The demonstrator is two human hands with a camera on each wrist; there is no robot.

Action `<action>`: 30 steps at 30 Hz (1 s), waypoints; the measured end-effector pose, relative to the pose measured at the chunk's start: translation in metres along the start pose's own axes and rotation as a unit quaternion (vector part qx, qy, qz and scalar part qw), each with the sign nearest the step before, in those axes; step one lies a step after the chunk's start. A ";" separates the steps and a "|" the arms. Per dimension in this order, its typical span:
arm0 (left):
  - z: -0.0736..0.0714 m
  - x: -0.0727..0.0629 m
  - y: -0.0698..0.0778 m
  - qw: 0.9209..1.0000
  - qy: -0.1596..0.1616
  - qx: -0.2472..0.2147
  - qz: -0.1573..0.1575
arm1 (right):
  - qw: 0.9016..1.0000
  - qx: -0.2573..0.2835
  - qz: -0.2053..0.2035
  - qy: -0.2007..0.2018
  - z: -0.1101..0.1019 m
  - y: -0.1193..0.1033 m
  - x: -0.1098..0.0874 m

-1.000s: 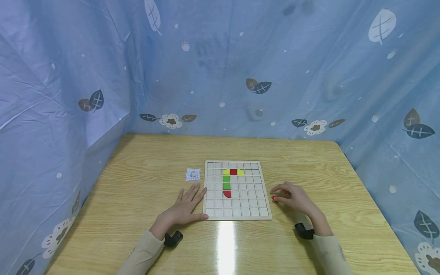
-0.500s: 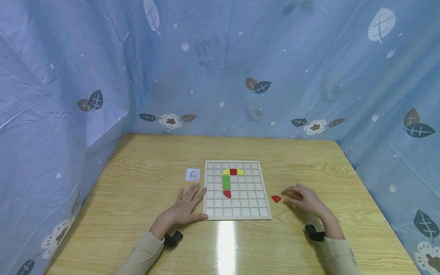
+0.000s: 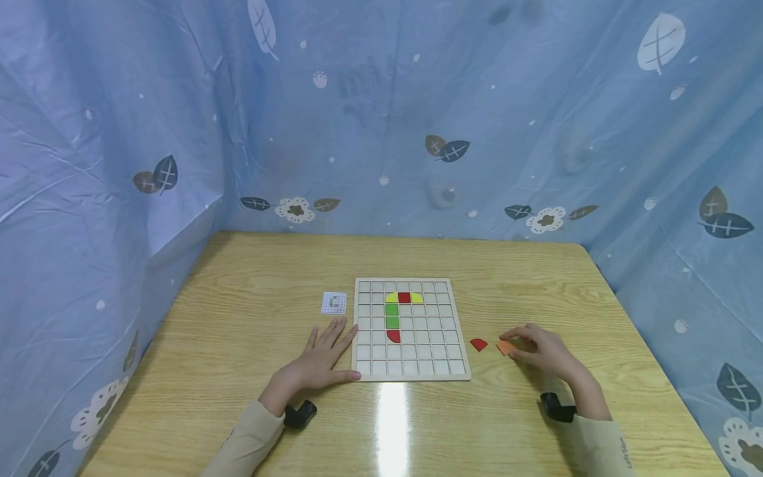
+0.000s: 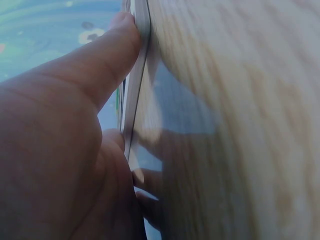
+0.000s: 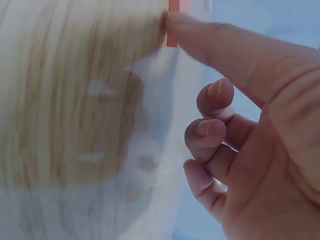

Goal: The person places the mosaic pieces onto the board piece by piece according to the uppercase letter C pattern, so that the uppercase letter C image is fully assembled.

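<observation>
In the head view, a wooden grid board (image 3: 450, 351) lies on the table with yellow, red and green tiles in some cells. My left hand (image 3: 318, 364) rests flat at its left side with fingers spread. In the left wrist view the thumb (image 4: 117, 47) touches the board's edge. Right of the board, my right hand (image 3: 542, 348) pinches a square orange tile (image 3: 504, 347) between thumb and fingertips, low over the table. The right wrist view shows the thumb against this orange tile (image 5: 172, 37). A red quarter-circle tile (image 3: 479, 344) lies between board and right hand.
A small white pattern card (image 3: 334, 303) lies left of the board, just beyond the left fingertips. The wooden table (image 3: 286, 265) ends at a blue leaf-print curtain (image 3: 381, 119) at the back and sides.
My right hand has let go of the red quarter-circle tile, which now lies on the table. It moved right, and an orange tile shows in its fingers. The left hand stayed still.
</observation>
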State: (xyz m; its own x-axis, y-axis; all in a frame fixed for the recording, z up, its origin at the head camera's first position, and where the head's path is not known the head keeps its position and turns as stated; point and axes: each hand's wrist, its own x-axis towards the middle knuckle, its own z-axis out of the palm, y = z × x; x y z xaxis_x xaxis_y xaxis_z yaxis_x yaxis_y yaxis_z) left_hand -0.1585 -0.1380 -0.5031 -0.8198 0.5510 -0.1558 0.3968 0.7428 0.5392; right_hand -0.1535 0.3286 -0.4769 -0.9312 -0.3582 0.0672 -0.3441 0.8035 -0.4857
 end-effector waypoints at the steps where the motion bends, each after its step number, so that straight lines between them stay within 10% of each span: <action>1: -0.002 -0.001 0.001 1.000 -0.003 0.000 0.001 | 1.000 -0.001 -0.006 0.003 0.000 0.001 0.000; 30: -0.002 0.000 0.000 1.000 -0.007 0.004 -0.006 | 0.997 -0.041 -0.034 0.058 0.004 -0.012 0.008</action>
State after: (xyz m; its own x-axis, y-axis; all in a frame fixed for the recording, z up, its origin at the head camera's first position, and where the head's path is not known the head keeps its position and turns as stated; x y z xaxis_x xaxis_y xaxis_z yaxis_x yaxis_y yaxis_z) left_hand -0.1590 -0.1382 -0.5015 -0.8191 0.5469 -0.1732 0.3903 0.7526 0.5304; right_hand -0.1566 0.3143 -0.4744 -0.9117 -0.3588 0.2000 -0.4104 0.8171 -0.4050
